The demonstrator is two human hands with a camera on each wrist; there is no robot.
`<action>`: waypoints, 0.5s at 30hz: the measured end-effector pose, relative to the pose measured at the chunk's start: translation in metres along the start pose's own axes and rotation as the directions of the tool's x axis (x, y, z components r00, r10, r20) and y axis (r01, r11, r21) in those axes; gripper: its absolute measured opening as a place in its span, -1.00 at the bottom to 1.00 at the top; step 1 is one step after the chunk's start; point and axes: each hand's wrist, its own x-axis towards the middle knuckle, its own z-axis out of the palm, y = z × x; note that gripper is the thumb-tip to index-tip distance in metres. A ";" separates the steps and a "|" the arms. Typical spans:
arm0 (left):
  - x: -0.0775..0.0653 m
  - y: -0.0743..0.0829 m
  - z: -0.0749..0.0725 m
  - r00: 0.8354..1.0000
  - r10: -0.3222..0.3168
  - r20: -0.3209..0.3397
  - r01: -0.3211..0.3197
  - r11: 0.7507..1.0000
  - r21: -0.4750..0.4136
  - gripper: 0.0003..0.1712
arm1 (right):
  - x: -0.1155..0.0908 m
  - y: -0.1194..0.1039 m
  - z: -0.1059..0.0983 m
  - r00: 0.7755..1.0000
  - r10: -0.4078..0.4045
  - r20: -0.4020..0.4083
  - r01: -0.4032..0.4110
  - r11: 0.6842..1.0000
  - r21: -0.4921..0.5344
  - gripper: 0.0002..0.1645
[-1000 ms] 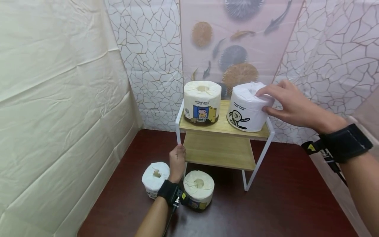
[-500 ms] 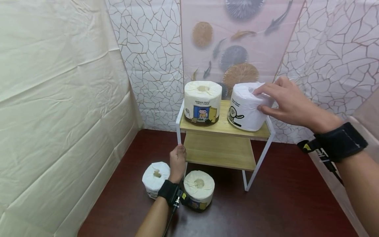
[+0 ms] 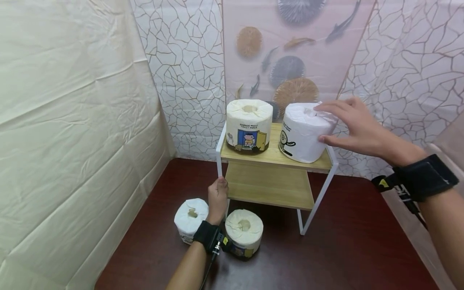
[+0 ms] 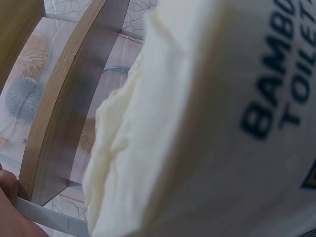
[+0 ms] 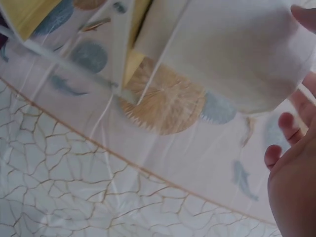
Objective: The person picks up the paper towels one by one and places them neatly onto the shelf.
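Note:
My left hand [image 3: 217, 199] grips the white left leg of a two-tier wooden shelf rack [image 3: 270, 183]. In the left wrist view, part of that hand [image 4: 15, 210] shows beside the metal frame. On the top board, my right hand [image 3: 359, 127] is at a white wrapped toilet roll [image 3: 304, 139] with a black cartoon print. Its fingers reach over the roll's top and the thumb lies against the side, both fairly straight. The right wrist view shows the thumb [image 5: 305, 19] at the roll's edge. A cream toilet roll [image 3: 249, 131] with a colourful print stands to its left.
Below, on the dark red tabletop [image 3: 326, 257], a white roll [image 3: 190, 215] and a cream roll [image 3: 244, 229] stand either side of my left wrist. The cream one fills much of the left wrist view. Patterned cloth [image 3: 185, 68] hangs behind, cream cloth [image 3: 79, 133] at left.
The white roll on the rack has turned, its print shifting left. My right hand moved left, then back right, with thumb and fingers spreading wider. My left hand stays on the leg.

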 end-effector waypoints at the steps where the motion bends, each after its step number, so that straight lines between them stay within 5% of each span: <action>1: 0.000 0.000 0.000 1.000 0.000 0.002 0.000 1.000 0.000 -0.34 | -0.002 0.002 0.000 1.000 0.014 -0.002 -0.014 1.000 0.013 -0.11; 6: 0.001 0.000 -0.001 1.000 -0.002 0.004 0.002 1.000 0.005 -0.34 | -0.007 0.008 0.003 1.000 0.030 -0.010 -0.030 0.999 0.019 -0.16; 15: -0.001 -0.002 0.000 1.000 -0.015 -0.004 0.015 0.999 0.034 -0.36 | -0.010 0.022 0.008 0.991 -0.132 -0.024 0.131 0.991 -0.007 -0.10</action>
